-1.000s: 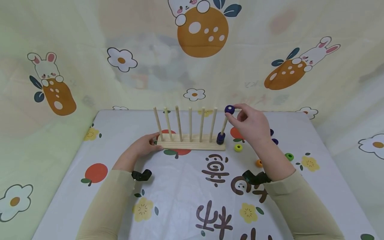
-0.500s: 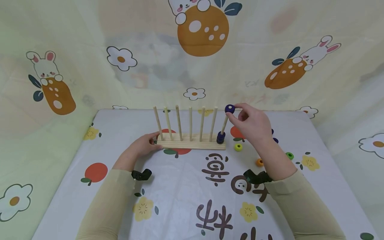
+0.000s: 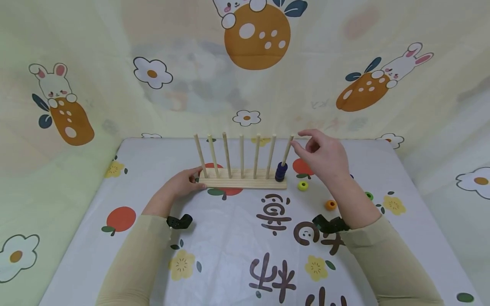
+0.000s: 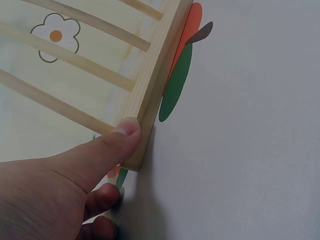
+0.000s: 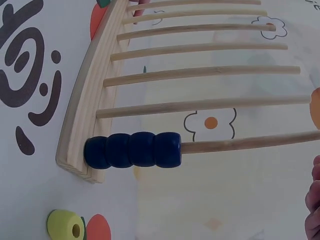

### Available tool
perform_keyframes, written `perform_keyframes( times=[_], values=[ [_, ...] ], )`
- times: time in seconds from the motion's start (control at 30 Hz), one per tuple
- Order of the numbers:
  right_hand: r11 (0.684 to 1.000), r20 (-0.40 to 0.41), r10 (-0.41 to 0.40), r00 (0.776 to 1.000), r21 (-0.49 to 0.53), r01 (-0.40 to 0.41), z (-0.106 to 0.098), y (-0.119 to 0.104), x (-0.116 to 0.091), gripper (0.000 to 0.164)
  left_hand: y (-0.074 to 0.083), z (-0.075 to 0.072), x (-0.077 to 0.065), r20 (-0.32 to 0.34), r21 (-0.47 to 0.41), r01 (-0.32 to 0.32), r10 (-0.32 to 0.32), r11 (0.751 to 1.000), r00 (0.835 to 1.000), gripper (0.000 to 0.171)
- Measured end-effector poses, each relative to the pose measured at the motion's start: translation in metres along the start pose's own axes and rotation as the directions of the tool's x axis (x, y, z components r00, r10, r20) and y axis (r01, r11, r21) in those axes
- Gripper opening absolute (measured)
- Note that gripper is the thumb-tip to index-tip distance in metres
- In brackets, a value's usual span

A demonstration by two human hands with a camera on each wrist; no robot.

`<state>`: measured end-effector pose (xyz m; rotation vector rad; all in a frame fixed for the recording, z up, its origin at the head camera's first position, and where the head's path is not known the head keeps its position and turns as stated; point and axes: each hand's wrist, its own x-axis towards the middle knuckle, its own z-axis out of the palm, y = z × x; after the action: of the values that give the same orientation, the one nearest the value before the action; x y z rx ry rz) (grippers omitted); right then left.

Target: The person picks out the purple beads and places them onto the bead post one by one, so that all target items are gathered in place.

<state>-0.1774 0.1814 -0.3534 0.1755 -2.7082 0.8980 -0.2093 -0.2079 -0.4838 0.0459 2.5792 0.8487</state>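
A pale wooden rack (image 3: 245, 183) with a row of upright pegs stands near the back of the table. My left hand (image 3: 180, 185) grips its left end, and the left wrist view shows the thumb (image 4: 125, 131) pressed on the base. Several dark blue beads (image 5: 132, 150) sit stacked at the foot of the rightmost peg (image 3: 288, 149); the other pegs carry none. Beside that peg's top, my right hand (image 3: 324, 155) holds nothing, thumb and forefinger parted. In the right wrist view only its fingertips (image 5: 314, 200) show at the right edge.
A yellow-green bead (image 3: 303, 185) lies just right of the rack, an orange bead (image 3: 331, 205) nearer me. A green bead (image 3: 369, 195) and a dark blue bead (image 3: 351, 176) are partly hidden by my right arm. A printed cloth wall (image 3: 183, 97) rises behind the table.
The blue bead at the tip of the rightmost peg has left my right fingers and dropped onto the stack below. My left hand keeps its grip on the rack.
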Motion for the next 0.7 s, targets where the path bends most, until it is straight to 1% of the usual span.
perform_keyframes(
  times=[0.2, 0.4, 0.5, 0.7],
  values=[
    [1.000, 0.016, -0.010, 1.000, -0.004, 0.010, 0.000, 0.007, -0.001, 0.042, -0.001, 0.001, 0.000, 0.007, -0.013, 0.000, 0.000, 1.000, 1.000, 0.077],
    [0.999, 0.034, -0.030, 0.999, -0.025, 0.031, -0.005, 0.021, -0.001, 0.039, -0.003, 0.001, 0.000, 0.008, -0.007, 0.006, -0.006, 1.000, 1.000, 0.078],
    [0.998, 0.058, -0.012, 0.998, -0.056, 0.015, -0.009, 0.031, 0.000, 0.040, -0.003, 0.000, -0.001, 0.002, -0.001, 0.002, -0.002, 1.000, 1.000, 0.078],
    [0.991, 0.137, 0.075, 0.988, -0.120, -0.059, -0.021, 0.054, -0.006, 0.045, -0.003, -0.001, -0.001, -0.006, 0.001, -0.004, 0.004, 1.000, 1.000, 0.078]
  ],
)
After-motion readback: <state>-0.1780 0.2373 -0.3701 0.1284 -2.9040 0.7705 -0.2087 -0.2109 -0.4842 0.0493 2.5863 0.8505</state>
